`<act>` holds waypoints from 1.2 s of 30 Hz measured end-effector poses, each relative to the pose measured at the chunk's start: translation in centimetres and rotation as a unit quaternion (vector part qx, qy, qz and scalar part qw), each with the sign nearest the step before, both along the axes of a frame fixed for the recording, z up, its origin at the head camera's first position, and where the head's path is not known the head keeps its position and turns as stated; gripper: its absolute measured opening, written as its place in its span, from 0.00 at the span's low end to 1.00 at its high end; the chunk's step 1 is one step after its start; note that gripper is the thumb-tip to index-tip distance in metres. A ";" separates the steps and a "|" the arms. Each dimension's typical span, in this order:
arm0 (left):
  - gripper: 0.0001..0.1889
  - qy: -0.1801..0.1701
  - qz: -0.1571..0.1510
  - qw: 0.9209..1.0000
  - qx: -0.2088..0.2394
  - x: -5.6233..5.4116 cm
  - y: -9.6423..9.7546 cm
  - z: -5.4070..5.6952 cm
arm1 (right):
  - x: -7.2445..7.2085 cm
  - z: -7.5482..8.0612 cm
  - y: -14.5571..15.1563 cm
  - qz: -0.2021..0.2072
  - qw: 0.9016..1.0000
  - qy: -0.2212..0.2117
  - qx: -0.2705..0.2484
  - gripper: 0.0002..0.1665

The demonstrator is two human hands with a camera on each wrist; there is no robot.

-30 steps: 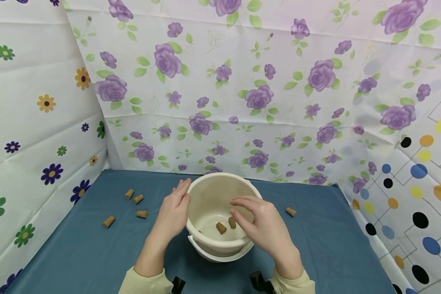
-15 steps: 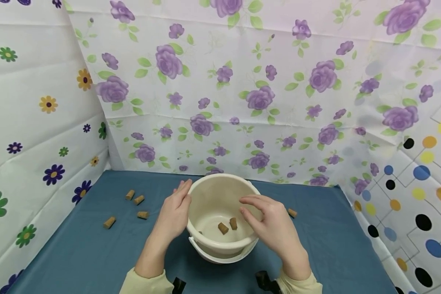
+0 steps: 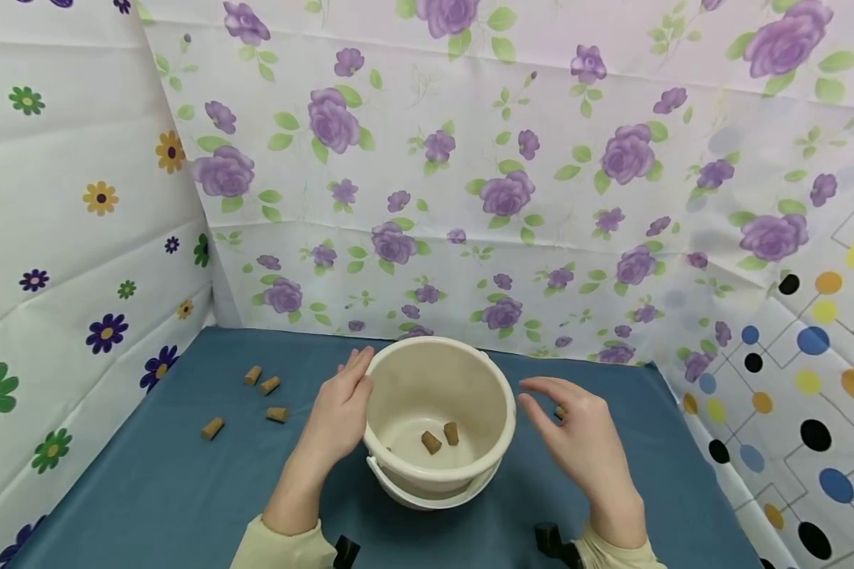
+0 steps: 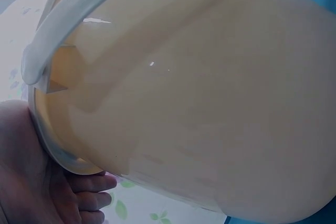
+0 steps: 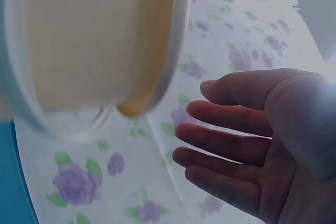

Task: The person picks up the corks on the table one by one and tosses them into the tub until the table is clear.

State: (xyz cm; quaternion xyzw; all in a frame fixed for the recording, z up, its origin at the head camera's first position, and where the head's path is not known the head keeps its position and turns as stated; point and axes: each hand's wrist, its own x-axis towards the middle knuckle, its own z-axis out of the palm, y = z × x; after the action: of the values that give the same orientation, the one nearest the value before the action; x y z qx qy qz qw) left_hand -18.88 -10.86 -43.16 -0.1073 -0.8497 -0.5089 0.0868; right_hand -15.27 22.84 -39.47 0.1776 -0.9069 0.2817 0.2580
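A cream plastic bucket (image 3: pixel 437 395) stands upright on the blue cloth, its white handle (image 3: pixel 427 500) hanging down at the front. Inside lie two corks, one tan cork (image 3: pixel 431 442) beside another cork (image 3: pixel 451 433); a sliver of something shows by the left inner wall. My left hand (image 3: pixel 338 407) rests with straight fingers against the rim's left side; the left wrist view shows its fingers (image 4: pixel 94 192) past the rim. To the right of the bucket, my right hand (image 3: pixel 576 431) is held in the air with nothing in it, fingers extended (image 5: pixel 226 145).
Several corks lie on the left of the cloth, such as the nearest cork (image 3: pixel 212 428). One more cork (image 3: pixel 560 412) shows partly behind my right hand. A floral sheet (image 3: pixel 434 158) hangs at the back, with patterned sheets on both sides.
My right hand has moved right, from over the bucket's opening to outside its rim. The left hand and bucket stay in place, and the corks inside have not visibly moved.
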 end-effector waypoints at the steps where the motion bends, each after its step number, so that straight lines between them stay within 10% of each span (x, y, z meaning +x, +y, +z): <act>1: 0.27 -0.001 0.000 1.000 0.000 0.0 0.0 0.0 | 0.0 -0.1 0.5 -0.005 1.000 -0.001 0.002 0.14; 15: 0.27 -0.010 0.001 1.000 -0.004 0.2 0.0 0.0 | 0.1 -0.7 5.4 -0.096 0.995 -0.026 0.027 0.15; 36: 0.27 -0.002 0.003 1.000 -0.006 0.1 0.0 0.3 | -1.4 -1.4 5.7 -0.096 0.994 -0.044 0.012 0.16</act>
State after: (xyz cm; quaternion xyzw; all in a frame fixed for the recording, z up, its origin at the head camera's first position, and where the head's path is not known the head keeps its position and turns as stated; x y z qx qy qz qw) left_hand -18.79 -10.87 -42.88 -0.1039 -0.8530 -0.5041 0.0861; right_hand -16.71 28.51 -40.83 0.0803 -0.9337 0.2521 0.2412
